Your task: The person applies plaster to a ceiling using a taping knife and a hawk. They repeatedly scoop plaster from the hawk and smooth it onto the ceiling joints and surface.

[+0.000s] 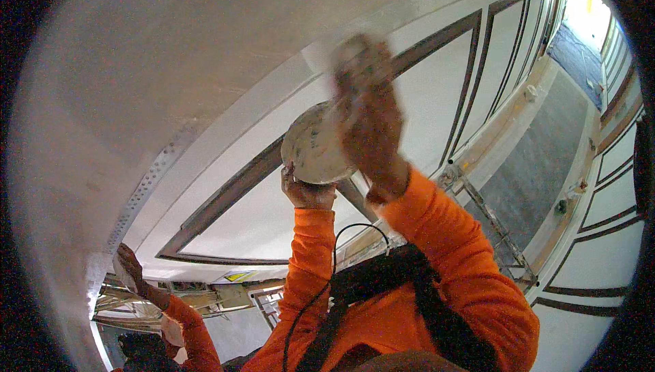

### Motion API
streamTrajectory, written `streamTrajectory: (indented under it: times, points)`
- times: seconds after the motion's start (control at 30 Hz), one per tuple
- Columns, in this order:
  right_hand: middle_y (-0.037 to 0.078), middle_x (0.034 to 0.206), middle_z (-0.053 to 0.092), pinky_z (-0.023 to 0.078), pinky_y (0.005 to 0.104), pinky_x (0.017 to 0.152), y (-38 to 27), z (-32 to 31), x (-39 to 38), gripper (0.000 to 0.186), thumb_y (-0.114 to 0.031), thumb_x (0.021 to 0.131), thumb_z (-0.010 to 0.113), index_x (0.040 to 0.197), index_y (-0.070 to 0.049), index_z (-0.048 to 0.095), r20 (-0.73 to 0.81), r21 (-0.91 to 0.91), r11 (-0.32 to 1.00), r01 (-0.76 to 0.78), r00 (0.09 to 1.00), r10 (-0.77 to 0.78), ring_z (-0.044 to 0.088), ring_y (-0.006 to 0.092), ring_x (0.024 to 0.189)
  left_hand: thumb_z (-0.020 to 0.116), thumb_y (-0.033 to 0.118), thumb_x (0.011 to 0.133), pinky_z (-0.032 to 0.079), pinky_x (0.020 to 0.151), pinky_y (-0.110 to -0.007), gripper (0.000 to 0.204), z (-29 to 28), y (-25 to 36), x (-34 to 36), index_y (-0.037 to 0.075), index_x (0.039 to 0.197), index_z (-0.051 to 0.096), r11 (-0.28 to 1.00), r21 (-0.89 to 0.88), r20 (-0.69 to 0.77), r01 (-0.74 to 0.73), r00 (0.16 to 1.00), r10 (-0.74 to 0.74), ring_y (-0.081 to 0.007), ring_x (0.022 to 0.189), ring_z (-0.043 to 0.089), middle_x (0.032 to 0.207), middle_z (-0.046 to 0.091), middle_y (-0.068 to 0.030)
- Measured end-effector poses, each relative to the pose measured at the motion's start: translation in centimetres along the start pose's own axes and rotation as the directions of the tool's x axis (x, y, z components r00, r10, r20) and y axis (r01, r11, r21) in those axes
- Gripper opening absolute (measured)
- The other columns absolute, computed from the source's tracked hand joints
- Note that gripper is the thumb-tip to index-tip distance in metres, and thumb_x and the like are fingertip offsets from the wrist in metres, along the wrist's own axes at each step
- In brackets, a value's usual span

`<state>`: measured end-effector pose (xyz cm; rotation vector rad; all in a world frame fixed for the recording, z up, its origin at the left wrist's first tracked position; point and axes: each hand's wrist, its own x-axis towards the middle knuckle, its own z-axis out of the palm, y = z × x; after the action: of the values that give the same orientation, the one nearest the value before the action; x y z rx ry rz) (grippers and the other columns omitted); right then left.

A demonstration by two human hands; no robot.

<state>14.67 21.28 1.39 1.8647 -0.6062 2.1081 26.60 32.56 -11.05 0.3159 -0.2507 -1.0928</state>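
My left hand (310,193) is raised and grips the lower rim of a round, shallow pale pan (310,143), smeared with greyish plaster. Just right of the pan, my right hand (370,116) is lifted higher, close to the pale plastered surface (205,38). Motion smears it; its fingers look curled round something I cannot make out. The hand covers the pan's right edge. Behind both hands runs a white wall (239,225) with dark frame mouldings (437,41).
At lower left a co-worker's hand (129,266) reaches toward a perforated strip (147,184) along the plastered edge. A metal scaffold frame (491,218) stands on my right, above a grey floor covering (539,160). A black cable (334,263) loops near my left arm. Bright light enters far right.
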Motion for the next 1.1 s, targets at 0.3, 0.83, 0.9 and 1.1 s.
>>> streamTrajectory:
  times: [0.3, 0.83, 0.9, 1.1]
  points:
    - [0.026, 0.147, 0.029, 0.022, 0.0595, 0.105, -6.5, 2.3, 1.6, 0.063, -0.006, 0.078, 0.049, 0.139, -0.008, 0.038, 0.209, 0.1, 0.933, -0.345, 0.924, 0.32, 0.027, 0.0496, 0.128, 0.056, 0.038, 0.08, 0.046, 0.094, -0.056, 0.061, -8.3, 3.0, 1.1, 0.008, 0.132, 0.048, 0.917, 0.3, 0.051, -0.262, 0.964, 0.259, -0.0357, 0.117, 0.052, 0.132, 0.051, -0.0159]
    - [0.005, 0.108, 0.055, 0.045, 0.0464, 0.094, -2.8, 5.8, -3.4, 0.038, -0.036, 0.099, 0.038, 0.126, -0.01, 0.048, 0.068, 0.7, 0.455, -0.55, 0.686, 0.725, 0.054, 0.0175, 0.094, 0.06, 0.034, 0.076, 0.044, 0.096, -0.059, 0.062, -5.5, 6.3, -3.0, 0.012, 0.132, 0.049, 0.979, 0.03, -0.086, -0.202, 0.975, 0.204, -0.0358, 0.123, 0.048, 0.134, 0.05, -0.0132]
    - [0.008, 0.112, 0.053, 0.042, 0.0475, 0.095, -8.6, 5.8, -3.9, 0.039, -0.034, 0.097, 0.041, 0.126, -0.009, 0.048, 0.041, 0.258, 0.82, -0.512, 0.853, 0.52, 0.052, 0.0213, 0.098, 0.058, 0.035, 0.077, 0.044, 0.096, -0.058, 0.062, -7.9, 7.6, -2.7, 0.011, 0.133, 0.049, 0.976, 0.006, -0.115, -0.216, 0.97, 0.215, -0.0358, 0.123, 0.048, 0.134, 0.05, -0.0135]
    - [0.017, 0.123, 0.047, 0.035, 0.0507, 0.098, -20.5, 1.2, -3.9, 0.045, -0.028, 0.091, 0.05, 0.129, -0.005, 0.048, 0.364, 0.466, 0.81, -0.355, 0.912, 0.19, 0.045, 0.0325, 0.112, 0.056, 0.039, 0.079, 0.043, 0.098, -0.056, 0.063, -10.1, 10.8, -3.3, 0.01, 0.134, 0.047, 0.906, 0.194, -0.004, -0.377, 0.923, 0.385, -0.0358, 0.124, 0.047, 0.135, 0.049, -0.0137]
